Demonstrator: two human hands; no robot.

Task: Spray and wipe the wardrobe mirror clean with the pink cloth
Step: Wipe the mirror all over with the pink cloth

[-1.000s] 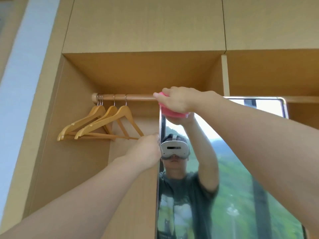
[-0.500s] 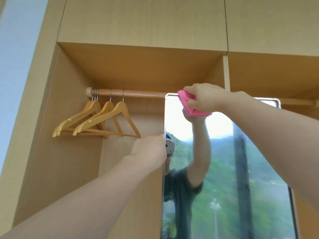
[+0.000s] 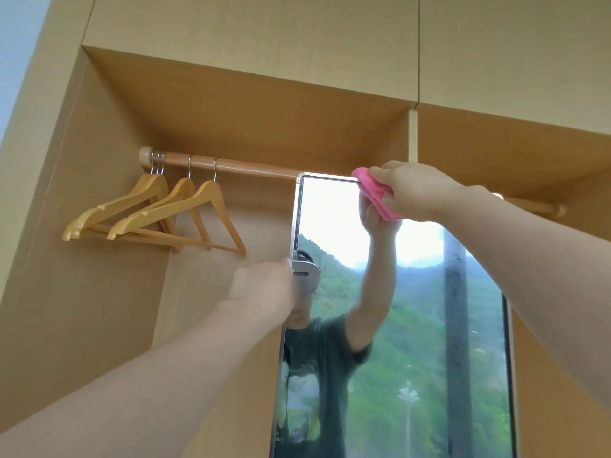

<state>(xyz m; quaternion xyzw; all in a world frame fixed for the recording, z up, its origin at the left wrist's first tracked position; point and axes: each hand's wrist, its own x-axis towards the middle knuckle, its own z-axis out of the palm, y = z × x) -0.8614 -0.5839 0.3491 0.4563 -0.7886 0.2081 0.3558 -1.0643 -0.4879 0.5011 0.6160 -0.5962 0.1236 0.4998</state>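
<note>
Arms: bare to past the elbows, no sleeves in view behind the hands point(image 3: 261, 285).
Wrists: no watch, no bands.
Fingers: no rings.

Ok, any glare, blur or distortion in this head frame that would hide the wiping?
Head view: sharp overall; the mirror reflects blown-out sky near its top, just under the pink cloth in the right hand; wide-angle lens tilts the wardrobe lines; the left hand holds the mirror's edge, evenly lit.

Open wardrobe bay left of the mirror point(image 3: 413, 325) offers passage below 4 wooden hangers point(image 3: 172, 213) hanging from the rail point(image 3: 251, 168); the mirror's top edge sits at rail height.
</note>
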